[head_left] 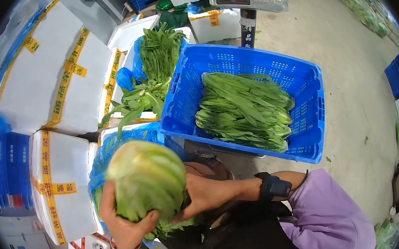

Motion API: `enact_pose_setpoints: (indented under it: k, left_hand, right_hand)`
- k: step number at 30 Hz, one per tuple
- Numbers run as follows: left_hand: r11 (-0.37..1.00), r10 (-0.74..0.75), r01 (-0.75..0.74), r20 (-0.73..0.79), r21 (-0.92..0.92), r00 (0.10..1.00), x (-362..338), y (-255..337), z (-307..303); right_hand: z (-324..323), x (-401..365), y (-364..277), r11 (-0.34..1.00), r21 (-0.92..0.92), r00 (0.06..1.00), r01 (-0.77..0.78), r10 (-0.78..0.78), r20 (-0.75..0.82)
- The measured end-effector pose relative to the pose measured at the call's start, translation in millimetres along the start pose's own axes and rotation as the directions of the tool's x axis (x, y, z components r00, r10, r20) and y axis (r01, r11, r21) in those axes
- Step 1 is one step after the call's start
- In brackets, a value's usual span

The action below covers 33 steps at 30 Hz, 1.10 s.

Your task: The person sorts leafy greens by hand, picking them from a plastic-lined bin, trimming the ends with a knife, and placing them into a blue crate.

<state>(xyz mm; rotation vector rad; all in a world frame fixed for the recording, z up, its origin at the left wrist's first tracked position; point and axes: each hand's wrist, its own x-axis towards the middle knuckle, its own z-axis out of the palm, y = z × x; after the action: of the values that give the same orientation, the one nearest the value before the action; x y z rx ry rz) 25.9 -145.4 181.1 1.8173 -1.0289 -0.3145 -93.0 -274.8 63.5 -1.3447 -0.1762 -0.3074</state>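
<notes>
Both hands (125,225) curl inward; leafy greens (146,177) between them.

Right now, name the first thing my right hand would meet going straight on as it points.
The leafy green head: the right hand points left, right up against its side. Some fingers are hidden, so depth and exact contact are unclear.

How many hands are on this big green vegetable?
2. The left hand grips the vegetable from below on its left; the right hand, below the black wrist device, is at its right side. The vegetable's far side is hidden.
</notes>
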Motion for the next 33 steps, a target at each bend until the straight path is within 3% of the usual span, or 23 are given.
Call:
enact_pose_setpoints:
  k: [1, 2, 5, 6, 8, 9, 10, 12, 14, 16, 18, 20, 21, 22, 24, 25, 26, 27, 28, 30, 31, 32, 33]
  left_hand:
    - [0.997, -0.006, -0.003, 0.114, 0.075, 0.993, 7, -1, 3]
    - [0.989, -0.020, -0.015, 0.225, 0.149, 0.974, 14, -1, 7]
    - [0.991, 0.056, -0.088, 0.295, 0.097, 0.954, 32, 8, 31]
    - [0.992, 0.054, -0.087, 0.301, 0.096, 0.952, 32, 2, 34]
    - [0.933, 0.207, -0.255, 0.203, 0.253, 0.957, 28, -12, 38]
    - [0.938, 0.196, -0.228, 0.141, 0.261, 0.970, 26, -14, 35]
    - [0.940, 0.192, -0.225, 0.149, 0.255, 0.970, 24, -18, 32]
    - [0.993, 0.087, -0.089, 0.025, 0.078, 0.996, 18, -29, 22]
    - [0.997, 0.060, -0.060, 0.004, 0.058, 0.998, 10, -39, 13]
    - [0.999, -0.047, 0.047, -0.005, 0.014, 0.999, 3, -51, 5]
    - [0.997, -0.072, 0.072, -0.007, -0.019, 0.997, -5, -63, 0]
    - [0.978, -0.187, 0.188, 0.012, -0.093, 0.982, -11, -70, -1]
    - [0.971, -0.199, 0.201, 0.029, -0.130, 0.980, -13, -75, 0]
    - [0.970, -0.205, 0.207, 0.029, -0.129, 0.978, -16, -78, 1]
    - [0.962, -0.219, 0.228, 0.072, -0.153, 0.973, -22, -85, 0]
    - [0.958, -0.220, 0.230, 0.073, -0.171, 0.973, -25, -89, -2]
    - [0.958, -0.225, 0.234, 0.069, -0.168, 0.972, -26, -91, -4]
    - [0.955, -0.246, 0.253, 0.065, -0.154, 0.967, -28, -92, -5]
    - [0.952, -0.265, 0.272, 0.063, -0.140, 0.962, -31, -94, -7]
    - [0.949, -0.276, 0.282, 0.061, -0.141, 0.959, -37, -97, -11]
    - [0.946, -0.283, 0.288, 0.057, -0.145, 0.957, -38, -99, -12]
    - [0.946, -0.283, 0.289, 0.056, -0.145, 0.957, -39, -101, -10]
    - [0.945, -0.284, 0.290, 0.060, -0.149, 0.957, -40, -103, -8]
  right_hand:
    - [-3, -2, 3, 0.998, -0.034, 0.990, 0.045, -0.049, -0.133]
    - [-7, -3, 10, 0.999, -0.033, 0.990, 0.044, -0.048, -0.136]
    - [-15, -5, 22, 0.928, 0.361, 0.934, 0.094, 0.044, -0.356]
    - [-20, -8, 23, 0.927, 0.362, 0.931, 0.095, 0.046, -0.362]
    - [-31, -17, 21, 0.844, 0.532, 0.862, 0.071, 0.216, -0.459]
    - [-36, -21, 18, 0.763, 0.640, 0.806, 0.090, 0.321, -0.497]
    - [-48, -23, 19, 0.719, 0.662, 0.806, 0.212, 0.254, -0.534]
    - [-84, -34, 35, 0.722, 0.631, 0.689, 0.286, 0.303, -0.658]
    - [-114, -55, 36, 0.893, 0.391, 0.550, 0.221, 0.217, -0.806]
    - [-163, -78, 72, 0.670, 0.548, 0.372, 0.501, 0.405, -0.835]
    - [-193, -102, 89, 0.667, 0.456, 0.199, 0.589, 0.427, -0.882]
    - [-216, -131, 109, 0.703, 0.404, 0.069, 0.586, 0.453, -0.889]
    - [-223, -146, 121, 0.695, 0.395, 0.065, 0.601, 0.450, -0.891]
    - [-224, -163, 133, 0.854, 0.338, 0.042, 0.396, 0.350, -0.936]
    - [-227, -178, 125, 0.748, 0.529, -0.155, 0.400, 0.624, -0.766]
    - [-223, -192, 128, 0.746, 0.533, -0.153, 0.400, 0.628, -0.763]
    - [-215, -211, 134, 0.744, 0.667, -0.128, 0.044, 0.666, -0.735]
    - [-209, -221, 139, 0.636, 0.702, -0.124, -0.320, 0.707, -0.696]
    - [-207, -221, 125, 0.630, 0.707, -0.126, -0.321, 0.711, -0.692]
    - [-215, -210, 75, 0.367, 0.668, 0.137, -0.647, 0.918, -0.372]
    - [-242, -221, 91, 0.537, 0.433, 0.334, -0.724, 0.822, -0.462]
    - [-257, -214, 83, 0.599, -0.097, 0.525, -0.795, 0.599, -0.604]
    - [-277, -211, 79, 0.214, -0.695, 0.714, -0.686, 0.378, -0.589]
